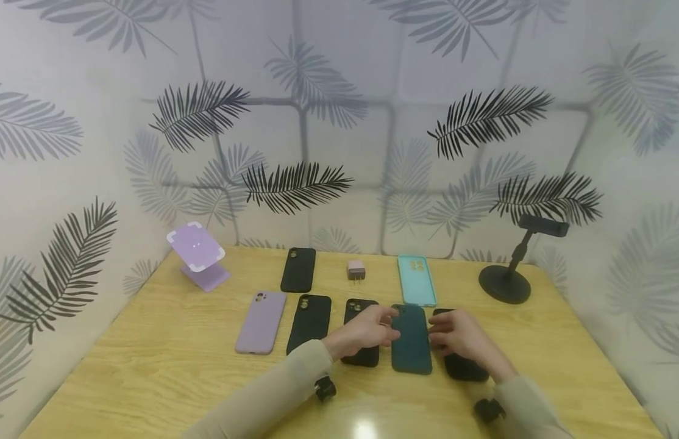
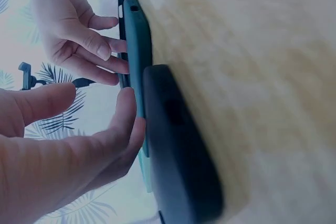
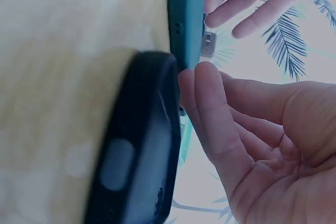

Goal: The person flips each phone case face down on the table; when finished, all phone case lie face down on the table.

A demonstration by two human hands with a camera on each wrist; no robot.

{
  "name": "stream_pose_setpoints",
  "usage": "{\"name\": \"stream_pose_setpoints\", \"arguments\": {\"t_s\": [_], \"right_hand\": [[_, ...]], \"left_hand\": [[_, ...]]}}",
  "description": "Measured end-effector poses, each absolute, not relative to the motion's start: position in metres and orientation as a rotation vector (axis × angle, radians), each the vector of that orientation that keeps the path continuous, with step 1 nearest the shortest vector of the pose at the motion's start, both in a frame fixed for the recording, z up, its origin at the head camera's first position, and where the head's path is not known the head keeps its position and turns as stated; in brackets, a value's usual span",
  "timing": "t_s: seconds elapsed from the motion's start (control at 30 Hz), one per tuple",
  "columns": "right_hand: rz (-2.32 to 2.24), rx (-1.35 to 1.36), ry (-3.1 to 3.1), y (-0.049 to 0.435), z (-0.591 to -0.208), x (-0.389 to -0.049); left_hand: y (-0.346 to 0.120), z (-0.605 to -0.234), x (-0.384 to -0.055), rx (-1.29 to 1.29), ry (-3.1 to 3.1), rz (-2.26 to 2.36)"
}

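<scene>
The left hand point(image 1: 367, 330) and right hand point(image 1: 459, 334) are loosely spread, gripping nothing, at nine and three o'clock of the teal phone case point(image 1: 411, 344); contact is unclear. It lies flat on the tabletop point(image 1: 169, 347), a light-blue case point(image 1: 418, 285) at twelve, a purple stand point(image 1: 194, 247) at ten, its marks unreadable.

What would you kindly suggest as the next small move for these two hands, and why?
I would probably bring the left hand and right hand gently inward to grip the dark teal, rectangular phone case by its long edges: they are spread near its opposite sides, and neither appears to grip anything.
</scene>
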State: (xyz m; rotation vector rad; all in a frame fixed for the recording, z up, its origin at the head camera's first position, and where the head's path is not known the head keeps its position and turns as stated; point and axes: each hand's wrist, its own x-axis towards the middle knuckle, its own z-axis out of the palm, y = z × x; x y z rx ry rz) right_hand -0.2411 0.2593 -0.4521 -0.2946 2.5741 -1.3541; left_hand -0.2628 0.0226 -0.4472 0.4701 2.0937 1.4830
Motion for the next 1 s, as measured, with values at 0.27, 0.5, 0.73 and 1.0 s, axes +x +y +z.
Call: {"name": "stream_pose_setpoints", "arguments": {"t_s": [0.27, 0.5, 0.73, 1.0], "right_hand": [[-1.472, -0.348, 2.586, 0.269, -0.442, -0.257], [-1.380, -0.318, 2.739, 0.277, -0.441, -0.280], [-1.277, -0.351, 2.763, 0.291, -0.448, -0.305], [-1.232, -0.343, 2.656, 0.299, -0.454, -0.319]], "left_hand": [[0.027, -0.435, -0.279, 0.499, 2.178, 1.523], [0.037, -0.436, -0.302, 0.457, 2.236, 1.536], [0.049, -0.438, -0.317, 0.400, 2.225, 1.583], [0.063, -0.447, -0.332, 0.283, 2.245, 1.636]]}}
